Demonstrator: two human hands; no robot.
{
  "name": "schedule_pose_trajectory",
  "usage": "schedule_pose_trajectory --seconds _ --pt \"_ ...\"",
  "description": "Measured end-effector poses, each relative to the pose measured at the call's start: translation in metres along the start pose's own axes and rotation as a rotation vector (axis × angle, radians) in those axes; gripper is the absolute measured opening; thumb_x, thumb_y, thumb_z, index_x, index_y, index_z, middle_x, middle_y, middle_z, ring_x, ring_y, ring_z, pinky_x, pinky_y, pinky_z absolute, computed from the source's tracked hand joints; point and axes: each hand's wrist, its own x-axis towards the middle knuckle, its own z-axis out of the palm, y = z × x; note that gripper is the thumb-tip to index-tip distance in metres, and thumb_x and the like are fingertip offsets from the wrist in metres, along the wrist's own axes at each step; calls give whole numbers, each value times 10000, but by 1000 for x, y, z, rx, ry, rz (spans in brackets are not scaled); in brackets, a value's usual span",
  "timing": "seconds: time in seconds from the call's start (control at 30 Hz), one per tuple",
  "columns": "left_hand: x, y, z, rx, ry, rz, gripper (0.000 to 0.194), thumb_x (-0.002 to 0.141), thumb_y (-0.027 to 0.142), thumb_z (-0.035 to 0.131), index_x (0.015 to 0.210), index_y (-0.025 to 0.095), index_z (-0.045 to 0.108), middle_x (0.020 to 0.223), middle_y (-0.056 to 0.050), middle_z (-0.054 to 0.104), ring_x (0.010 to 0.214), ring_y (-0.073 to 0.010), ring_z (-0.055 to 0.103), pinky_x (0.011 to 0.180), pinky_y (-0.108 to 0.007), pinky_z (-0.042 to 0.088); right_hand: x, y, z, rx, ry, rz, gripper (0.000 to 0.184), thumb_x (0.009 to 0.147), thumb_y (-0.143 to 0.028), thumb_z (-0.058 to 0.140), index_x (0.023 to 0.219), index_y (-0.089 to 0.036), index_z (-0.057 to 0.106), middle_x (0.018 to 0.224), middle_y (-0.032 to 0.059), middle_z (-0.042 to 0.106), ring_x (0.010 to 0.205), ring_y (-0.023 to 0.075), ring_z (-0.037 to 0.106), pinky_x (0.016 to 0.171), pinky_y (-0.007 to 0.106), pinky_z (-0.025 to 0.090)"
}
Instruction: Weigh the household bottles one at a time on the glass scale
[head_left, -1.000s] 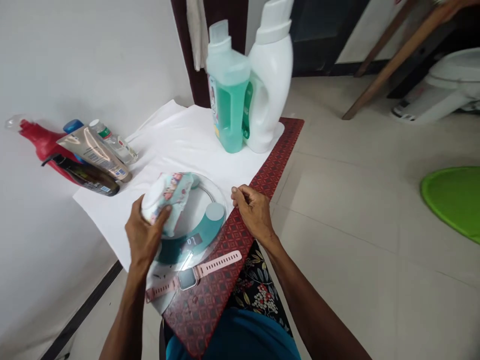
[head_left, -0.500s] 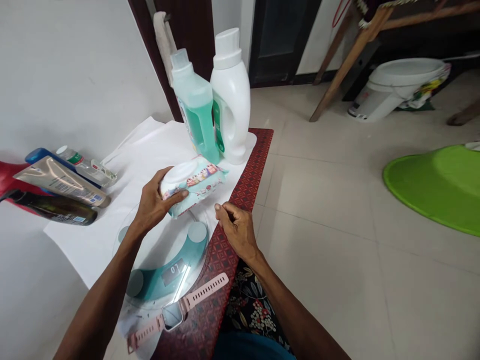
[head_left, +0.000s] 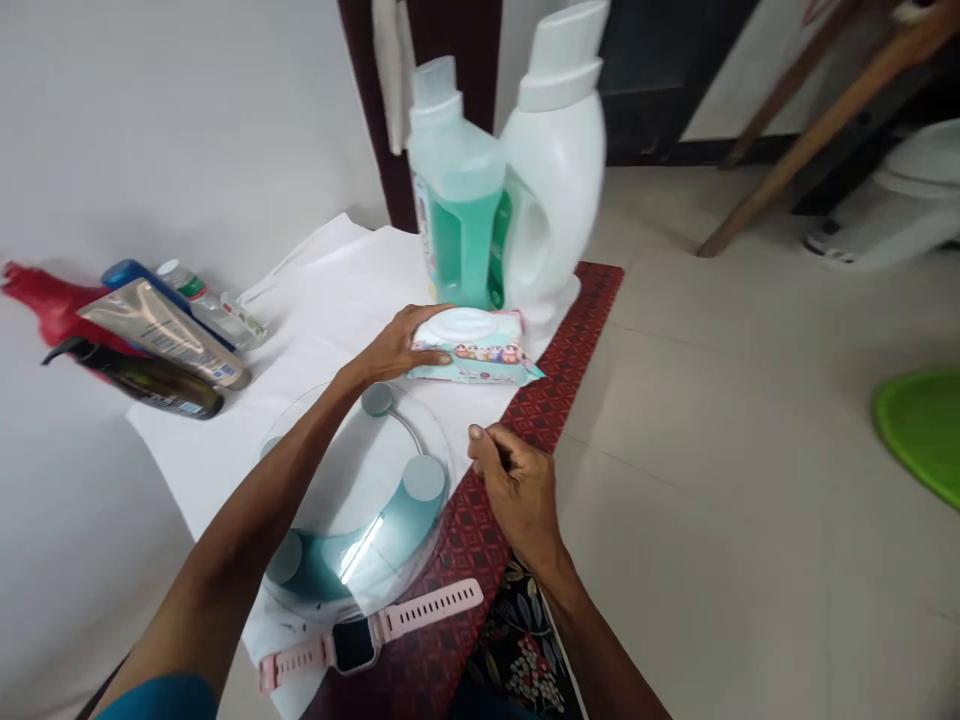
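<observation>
A pack of wet wipes (head_left: 480,350), pale blue with a white lid, is gripped at its left end by my left hand (head_left: 409,345). It is right in front of the green liquid bottle (head_left: 461,190) and the white detergent bottle (head_left: 562,170); whether it rests on the cloth I cannot tell. My right hand (head_left: 517,480) is curled by the table's right edge, its fingers partly hidden, and I cannot make out anything in it. Beneath my left forearm lies a round glass scale (head_left: 360,500). Nearer to me is a pink-strapped smartwatch (head_left: 352,642).
To the left lie a red bottle (head_left: 56,305), a beige tube (head_left: 169,335), a dark pump bottle (head_left: 142,380) and a small clear bottle (head_left: 199,300). White cloth (head_left: 300,290) covers much of the red patterned table (head_left: 551,390). On the right are a wooden leg (head_left: 810,140) and a green mat (head_left: 922,430).
My left hand has moved the wipes pack forward, away from the scale and up to the two bottles. The scale's display digits no longer show. The view has shifted; my right hand stays curled.
</observation>
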Motion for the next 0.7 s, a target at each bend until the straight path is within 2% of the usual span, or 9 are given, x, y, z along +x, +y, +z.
schedule_pose_trajectory --seconds 0.13,0.17,0.23,0.3,0.37,0.43,0.5,0.6,0.7 --pt "-26 3 -3 161 112 -19 1074 687 661 969 1592 230 582 1541 -206 597 1459 -426 523 1241 -632 428 -1 3 -1 -58 8 -7 535 1032 -617 577 651 -243 599 589 -5 644 541 158 578 571 292 422" --pt "-38 7 -6 165 152 -20 1091 690 678 967 1601 236 564 1544 -205 590 1449 -416 535 1221 -614 457 -1 4 -1 -74 10 -9 549 1028 -634 579 642 -244 593 585 -2 644 538 160 579 569 294 419" --pt "-67 12 -15 152 267 -37 962 792 687 901 1578 246 563 1535 -191 595 1392 -370 592 1157 -553 526 -2 4 -1 -99 16 -11 573 1022 -662 581 632 -243 592 583 1 639 535 162 576 572 299 416" --pt "-101 11 -27 179 473 -97 771 910 670 802 1512 235 593 1505 -181 610 1303 -326 649 1081 -517 573 -2 4 -1 -109 17 -13 581 1016 -682 581 640 -241 614 590 3 639 537 164 574 579 304 418" --pt "-135 2 -44 284 761 -186 704 954 662 751 1467 204 598 1473 -186 613 1282 -320 652 1067 -545 574 -2 4 -1 -112 12 -12 585 1013 -697 579 649 -242 632 592 3 633 532 165 563 577 309 415" --pt "-165 -15 -65 433 1048 -286 768 940 683 754 1490 179 571 1493 -205 578 1388 -356 579 1144 -627 509 -2 3 0 -119 3 -15 597 1007 -712 579 640 -243 628 590 4 627 530 165 554 578 312 414" --pt "-187 -35 -85 525 1231 -394 889 905 723 772 1546 158 525 1577 -226 493 1531 -407 445 1231 -694 387 -2 1 0 -130 -3 -16 612 1002 -729 579 630 -245 622 587 6 623 534 167 554 581 315 417" --pt "-197 -62 -107 488 1268 -513 1076 823 750 838 1601 120 445 1682 -252 376 1628 -467 298 1315 -713 232 -1 -1 1 -150 0 -10 628 991 -759 580 630 -248 628 586 8 623 532 171 551 577 319 421" --pt "-188 -82 -117 415 1236 -535 1276 757 757 886 1645 28 332 1708 -293 344 1643 -477 254 1355 -687 183 -1 -3 2 -164 4 -5 634 977 -779 585 626 -252 628 580 10 621 524 172 539 573 324 425"
